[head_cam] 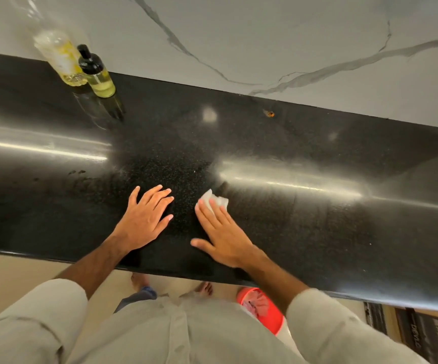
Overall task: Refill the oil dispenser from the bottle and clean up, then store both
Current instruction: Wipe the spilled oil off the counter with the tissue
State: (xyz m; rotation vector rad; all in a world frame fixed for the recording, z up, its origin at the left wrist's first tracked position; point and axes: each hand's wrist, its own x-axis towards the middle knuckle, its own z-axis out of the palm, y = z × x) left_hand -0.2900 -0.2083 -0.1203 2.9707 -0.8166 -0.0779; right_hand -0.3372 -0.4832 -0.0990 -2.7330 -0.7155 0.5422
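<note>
Oil dispenser (97, 74) stands upright at the far left of the black stone desk (304, 219), hard against the marble-veined wall (265, 35); clear body, black cap and neck, pale yellow oil filling the lower part. Just beside it, touching or nearly so, the larger clear plastic oil bottle (61, 57), label blurred, a little oil showing at its base. Handling, by judgement: dispenser looks like glass, so stiff, breakable, and likely slick if oil has run down it; best taken round the body below the shoulder, not by the cap. The bottle looks light and thin-walled, would give under a squeeze; take it mid-body. Both sit well apart from the hands. Right hand (223, 232) lies flat, fingers straight, pressing a small folded white tissue (216, 199) onto the desk (wiping stage, it seems), so no closed grip there. Left hand (144, 219) rests flat and spread on the desk, holding nothing. Dark smears (77, 172) mark the surface to the left. A red bucket (262, 308) sits on the floor below the desk edge.
</note>
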